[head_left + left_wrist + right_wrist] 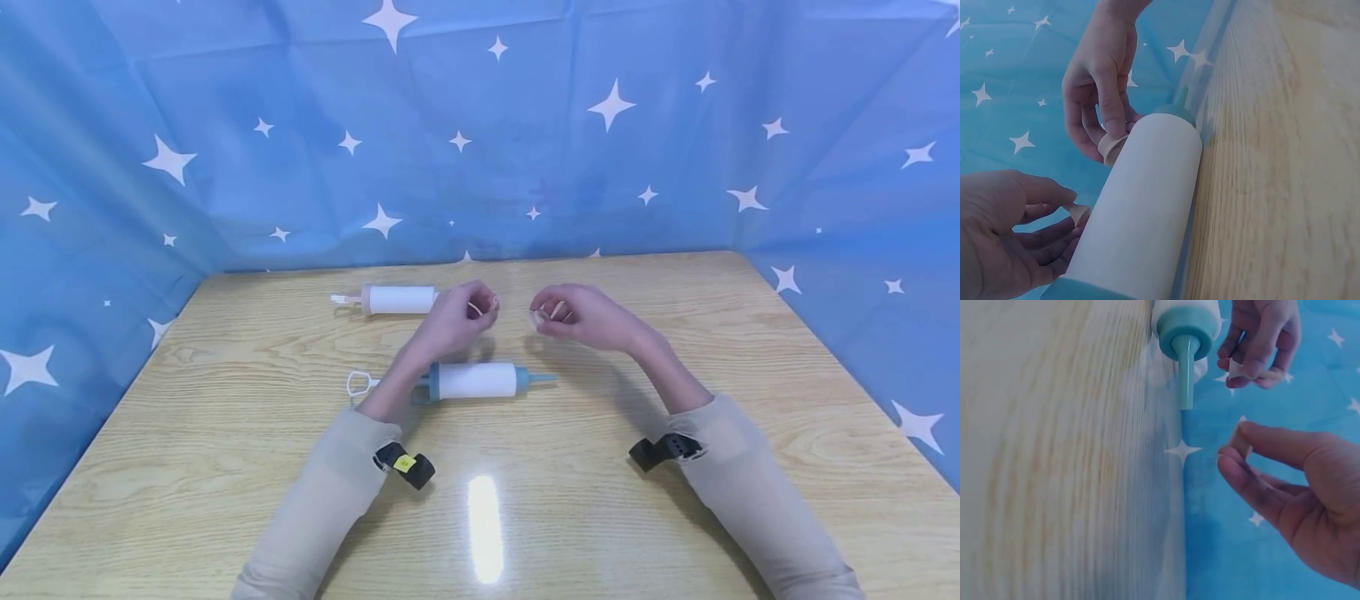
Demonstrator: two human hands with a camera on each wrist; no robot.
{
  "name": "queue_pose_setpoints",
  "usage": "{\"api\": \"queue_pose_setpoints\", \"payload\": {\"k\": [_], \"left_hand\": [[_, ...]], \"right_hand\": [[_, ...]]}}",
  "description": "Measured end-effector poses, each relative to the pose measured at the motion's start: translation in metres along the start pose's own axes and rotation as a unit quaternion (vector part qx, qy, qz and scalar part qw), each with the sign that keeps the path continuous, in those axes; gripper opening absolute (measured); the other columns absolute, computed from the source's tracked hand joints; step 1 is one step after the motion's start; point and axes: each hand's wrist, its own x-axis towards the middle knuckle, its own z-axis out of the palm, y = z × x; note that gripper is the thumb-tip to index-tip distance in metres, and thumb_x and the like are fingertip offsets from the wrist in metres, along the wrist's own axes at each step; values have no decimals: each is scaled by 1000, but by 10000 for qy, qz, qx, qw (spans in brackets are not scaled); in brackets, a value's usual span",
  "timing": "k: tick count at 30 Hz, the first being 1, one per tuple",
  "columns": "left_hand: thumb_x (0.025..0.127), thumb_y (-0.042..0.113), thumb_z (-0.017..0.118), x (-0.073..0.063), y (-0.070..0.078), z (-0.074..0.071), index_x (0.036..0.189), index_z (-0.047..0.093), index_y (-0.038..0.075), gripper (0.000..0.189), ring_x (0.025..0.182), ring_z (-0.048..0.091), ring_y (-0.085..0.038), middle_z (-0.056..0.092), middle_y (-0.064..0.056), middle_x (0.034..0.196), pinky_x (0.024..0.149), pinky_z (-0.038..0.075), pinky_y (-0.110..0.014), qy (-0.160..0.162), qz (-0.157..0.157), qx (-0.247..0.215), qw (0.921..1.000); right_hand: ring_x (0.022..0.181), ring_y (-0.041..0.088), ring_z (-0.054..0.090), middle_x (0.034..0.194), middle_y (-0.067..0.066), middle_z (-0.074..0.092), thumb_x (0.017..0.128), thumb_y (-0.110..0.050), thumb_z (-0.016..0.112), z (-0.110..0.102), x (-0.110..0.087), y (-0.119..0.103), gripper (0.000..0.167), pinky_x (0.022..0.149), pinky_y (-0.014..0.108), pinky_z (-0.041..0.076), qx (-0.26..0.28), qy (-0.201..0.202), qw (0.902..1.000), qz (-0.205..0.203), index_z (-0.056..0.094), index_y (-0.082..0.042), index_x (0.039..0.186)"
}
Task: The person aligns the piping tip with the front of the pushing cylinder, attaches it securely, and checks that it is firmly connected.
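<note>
In the head view my left hand (456, 318) is raised over the table, to the left of my right hand (596, 318). Between thumb and fingers the left hand pinches a small pale piece with a flared end (1079, 214). The right hand pinches a pale ring-like cap (1112, 149) by its edge; the two pieces are apart. Beneath the left forearm lies a white hand pump with teal ends (478, 381), its nozzle pointing right. Behind it lies a second white pump with a pinkish collar (401, 300), whose right end the left hand hides.
A wood-grain table (555, 517) carries both pumps. Blue cloth with white stars (525, 125) hangs behind the table and along its sides. The teal pump's loop handle (362, 383) points left, partly near the left wrist.
</note>
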Motion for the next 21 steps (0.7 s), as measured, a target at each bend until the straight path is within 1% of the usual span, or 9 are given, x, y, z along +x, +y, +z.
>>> {"api": "queue_pose_setpoints", "payload": {"k": [6, 11, 15, 21], "left_hand": [[96, 5, 65, -11, -1, -4, 100, 65, 1, 6, 84, 66, -21, 68, -9, 91, 78, 55, -27, 77, 392, 173, 9991], [94, 5, 68, -22, 0, -9, 100, 67, 2, 6, 79, 63, -17, 68, -7, 89, 74, 54, -27, 184, 663, 300, 9972], [95, 7, 68, -31, 1, -12, 100, 69, 3, 6, 78, 61, -16, 68, -5, 89, 73, 53, -27, 288, 869, 371, 9951], [93, 3, 69, -45, 2, -17, 102, 70, 0, 10, 79, 61, -16, 70, -7, 91, 73, 53, -27, 370, 1122, 419, 9921]], "right_hand": [[89, 20, 70, 104, 6, 69, 95, -12, 71, 1, -3, -10, 30, 79, 36, 59, 66, 50, 9999, -92, 64, -6, 123], [92, 18, 70, 108, 5, 69, 94, -15, 73, 1, -5, -21, 29, 81, 35, 59, 56, 196, 9992, -341, 65, -7, 121], [94, 17, 70, 113, 5, 69, 95, -17, 73, 2, -7, -30, 30, 82, 34, 59, 89, 320, 9979, -550, 66, -7, 122], [90, 13, 70, 111, 3, 69, 94, -15, 74, 3, -11, -46, 29, 80, 29, 59, 135, 466, 9954, -825, 66, -6, 121]]}}
